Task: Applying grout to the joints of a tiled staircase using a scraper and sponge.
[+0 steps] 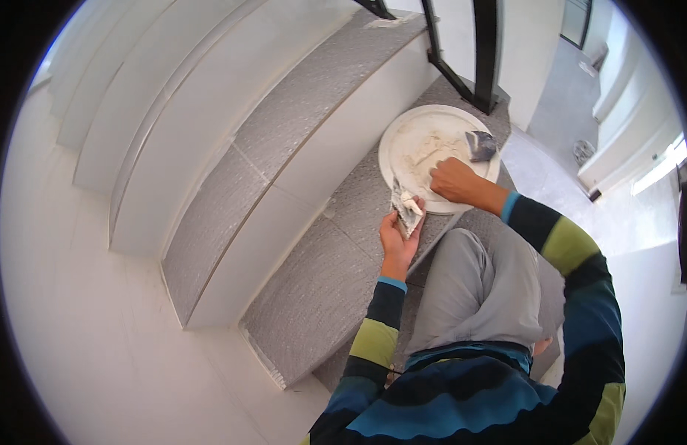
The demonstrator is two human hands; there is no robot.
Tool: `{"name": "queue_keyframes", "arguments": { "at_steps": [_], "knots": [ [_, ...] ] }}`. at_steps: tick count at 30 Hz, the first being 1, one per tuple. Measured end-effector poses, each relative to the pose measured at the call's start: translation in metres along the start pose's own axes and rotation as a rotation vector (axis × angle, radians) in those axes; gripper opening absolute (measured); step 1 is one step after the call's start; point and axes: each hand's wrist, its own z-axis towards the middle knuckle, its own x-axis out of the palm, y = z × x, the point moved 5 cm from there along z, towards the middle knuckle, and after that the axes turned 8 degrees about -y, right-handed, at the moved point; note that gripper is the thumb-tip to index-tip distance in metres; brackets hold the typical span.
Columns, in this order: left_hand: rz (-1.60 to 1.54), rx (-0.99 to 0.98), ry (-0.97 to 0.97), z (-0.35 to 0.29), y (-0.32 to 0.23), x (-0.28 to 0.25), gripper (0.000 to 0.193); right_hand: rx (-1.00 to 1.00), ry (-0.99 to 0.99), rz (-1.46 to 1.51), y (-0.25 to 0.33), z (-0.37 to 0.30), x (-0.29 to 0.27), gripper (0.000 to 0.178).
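Two grey treads point(306, 267): broad, rough-speckled, one above the other, with one white riser point(284, 211) standing between them; part of at least one more grey step shows lower down, around my legs.
Two striped sleeves point(573, 248): mine, banded in black, blue and yellow-green, both reaching up from the lower edge of the view.
One pair of grey trousers point(469, 297): mine, with my knees bent close to the edge of the lower tread.
One black railing point(488, 55): upright at the top of the view, its foot just beyond the disc.
One round white disc point(383, 152): flat, with a raised rim, resting on the lower tread in front of me; its face is smeared with beige and whitish residue.
Five right fingers point(441, 176): curled into a loose fist above the near part of the disc; I cannot tell whether they have hold of anything.
Left fingers point(388, 224): not all of them can be counted; they are closed around one flat piece, thumb on one side, just beside the disc's near left rim.
One flat piece point(406, 224): narrow, pale and grey, tilted in my left grasp, its upper end overlapping the rim in view.
One dark piece point(480, 147): small, roughly square, lying on the disc's far right side, with one whitish edge.
One dollop of white paste point(409, 203): on the flat piece.
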Motion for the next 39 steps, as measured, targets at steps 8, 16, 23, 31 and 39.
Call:
{"name": "queue_keyframes", "arguments": {
  "at_steps": [8, 16, 23, 31, 39],
  "knots": [
    [0.206, 0.257, -0.158, 0.018, -0.04, -0.013, 0.038, 1.111, -0.385, 0.762, -0.033, -0.094, -0.02, 0.02],
    [0.36, 0.365, -0.212, 0.072, -0.05, -0.03, 0.018, 1.84, -0.753, 1.593, -0.03, -0.16, 0.063, 0.03],
    [0.367, 0.385, -0.181, 0.079, -0.056, -0.054, 0.018, 1.5, -0.816, 1.859, -0.032, -0.148, 0.083, 0.03],
    [0.215, 0.197, -0.149, 0.042, -0.049, -0.047, 0.023, 1.401, -0.889, 1.647, -0.009, -0.17, 0.054, 0.038],
    [0.097, 0.256, 0.178, -0.128, -0.108, 0.019, 0.039, 1.249, -0.901, 1.685, 0.028, -0.127, -0.094, 0.037]
  ]
}}
